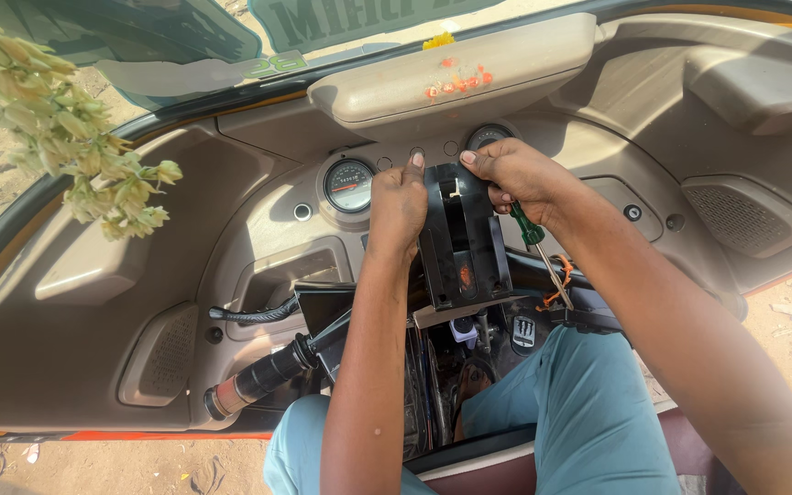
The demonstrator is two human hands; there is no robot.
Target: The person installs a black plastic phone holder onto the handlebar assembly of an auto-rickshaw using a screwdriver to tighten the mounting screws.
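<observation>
Both my hands grip a black plastic cover panel (463,240) standing upright at the middle of a beige vehicle dashboard (258,215). My left hand (398,203) holds its left top edge. My right hand (515,176) holds the right top edge and also clasps a screwdriver (540,246) with a green handle, its metal shaft pointing down and to the right. A round dial gauge (349,185) sits just left of my left hand. A second gauge (488,136) is partly hidden behind my right hand.
A black handlebar grip (258,378) with a lever juts out at lower left. Orange wires (561,275) show right of the panel. Dried flowers (66,119) hang at upper left. A beige ledge (456,69) carries orange petals. My knees in teal trousers (579,412) are below.
</observation>
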